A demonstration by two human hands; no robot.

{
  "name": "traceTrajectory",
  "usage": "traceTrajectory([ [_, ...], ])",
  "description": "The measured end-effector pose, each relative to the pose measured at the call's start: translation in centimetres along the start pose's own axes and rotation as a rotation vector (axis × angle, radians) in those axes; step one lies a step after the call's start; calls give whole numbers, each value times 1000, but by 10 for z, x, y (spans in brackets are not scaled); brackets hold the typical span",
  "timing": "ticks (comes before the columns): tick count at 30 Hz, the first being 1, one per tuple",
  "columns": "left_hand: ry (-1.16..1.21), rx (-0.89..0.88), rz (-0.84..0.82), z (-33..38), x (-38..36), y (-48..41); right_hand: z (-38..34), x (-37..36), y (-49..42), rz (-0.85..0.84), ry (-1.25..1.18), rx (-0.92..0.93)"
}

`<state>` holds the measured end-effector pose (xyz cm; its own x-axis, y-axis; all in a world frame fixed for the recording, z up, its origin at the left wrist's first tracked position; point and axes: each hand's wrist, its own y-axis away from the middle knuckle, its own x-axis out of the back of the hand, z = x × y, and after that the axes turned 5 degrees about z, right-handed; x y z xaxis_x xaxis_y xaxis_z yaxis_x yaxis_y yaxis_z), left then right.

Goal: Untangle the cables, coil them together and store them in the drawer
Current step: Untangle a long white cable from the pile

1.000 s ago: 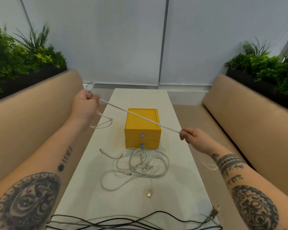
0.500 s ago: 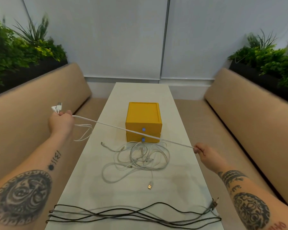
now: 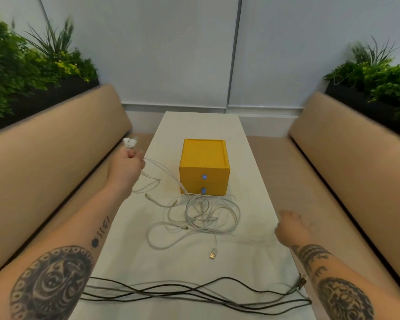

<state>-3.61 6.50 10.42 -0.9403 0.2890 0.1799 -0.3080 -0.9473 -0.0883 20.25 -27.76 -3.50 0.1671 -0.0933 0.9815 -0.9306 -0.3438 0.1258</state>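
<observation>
Item 1, as I log it: left hand, fist closed round one white cable, plug ends poking out past the knuckles, slack dropping to the surface.
Item 2: right hand, at the surface's right edge (blurred; I cannot tell whether it holds anything).
Item 3: white tangle, lying just before the yellow drawer unit, both drawers shut.
Item 4: black cables, strung along the near edge.
</observation>
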Motion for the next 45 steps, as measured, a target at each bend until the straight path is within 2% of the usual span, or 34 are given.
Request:
traceTrajectory([
  [2, -26, -74, -118, 9, -21, 16, -38, 26, 8, 156, -157, 174],
  [4, -26, -143, -242, 18, -40, 32, -85, 60, 26, 198, -437, 447],
  [6, -33, -196, -341, 26, -53, 44, -130, 92, 50, 65, -618, 644],
  [8, -37, -228, -396, 34, -58, 53, -161, 113, 69, -109, -709, 737],
  [10, -7, -231, -405, 39, -54, 57, -175, 114, 74, -131, -800, 722],
  [12, 42, -178, -365, 39, -44, 53, -175, 113, 71, -4, -808, 695],
  [16, 195, 157, -55, 22, -1, 24, -136, 96, 39, 149, -701, 552],
  [18, 341, 318, 25, 6, 22, 10, -106, 83, 24, 110, -586, 469],
  [21, 436, 464, 2, -19, 36, 0, -84, 64, 17, 11, -378, 511],
  [24, 470, 531, 10, -35, 38, -4, -78, 54, 20, 4, -324, 511],
  [32, 535, 729, 177, -74, 57, -7, -38, 33, 30, -9, -168, 473],
  [39, 510, 777, 294, -110, 114, -19, -10, 21, 50, -19, 34, 391],
  [45, 517, 835, 299, -145, 151, -3, -8, 0, 76, 9, 101, 310],
])
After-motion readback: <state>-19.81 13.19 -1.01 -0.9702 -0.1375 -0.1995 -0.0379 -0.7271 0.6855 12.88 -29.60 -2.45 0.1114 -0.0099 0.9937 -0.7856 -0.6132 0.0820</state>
